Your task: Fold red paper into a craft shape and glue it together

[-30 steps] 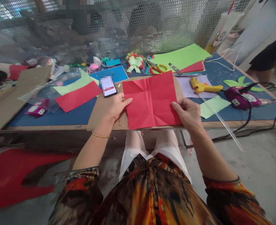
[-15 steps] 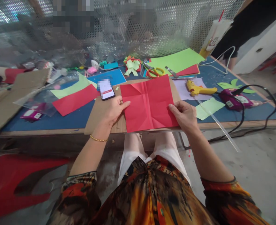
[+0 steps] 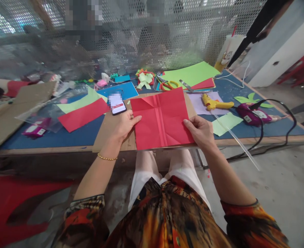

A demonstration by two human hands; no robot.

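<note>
A creased red paper sheet (image 3: 163, 119) is spread between my two hands, above a piece of brown cardboard (image 3: 107, 132) at the table's front edge. My left hand (image 3: 126, 125) pinches its left edge, thumb on top. The right edge is pinched by my right hand (image 3: 199, 131), also with the thumb on top. Vertical fold lines run down the middle of the sheet. Just behind my left hand lies a phone (image 3: 117, 104) with a lit screen.
Right of the sheet are a yellow glue gun (image 3: 216, 103), a purple power block (image 3: 253, 113) and cables. Behind lie scissors (image 3: 167, 83), green paper (image 3: 190, 74) and a drink cup (image 3: 225, 51). A red strip (image 3: 83, 114) is at left. A person's arm shows at the back right.
The view has shifted slightly, so the table's contents appear a little lower and the right side further left. My hands keep the same hold on the red sheet.
</note>
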